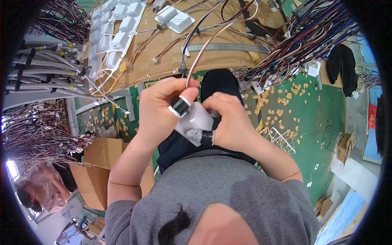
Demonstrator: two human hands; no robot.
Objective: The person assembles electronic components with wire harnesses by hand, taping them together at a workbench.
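Sleeve step: looks like two-handed fitting work in the lap, with a black sleeve [180, 107] brought up against a white housing [202, 118].
Left hand: left hand [161, 104] is grasping the black sleeve between thumb and fingers; one pinkish-brown wire [200, 56] runs up from the grip.
Right hand: right hand [229, 118] is grasping the white housing from its right side, just beside the left fingertips.
Braid: silver braid [193, 135] sits at the lower edge of the housing, black tape band [208, 138] right by it, next to the right palm.
Sleeve-to-housing joint: thumb covers part of it, so can't tell whether the sleeve is seated or only alongside.
Next move calls for: likely right hand keeping the housing steady, left lining the sleeve up, no tug on the wire.
Count, in hands: 1 housing, 1 black sleeve, 1 braid, 1 tape band.
Count, cardboard-covered surface [234, 61]: 1 steel ruler [228, 47]; 2 white blocks [181, 21] paired at the far middle; more in the cluster at left.
Count, floor: 1 large cardboard box [87, 179] at left; scattered tan chips [281, 119], too many to tally.
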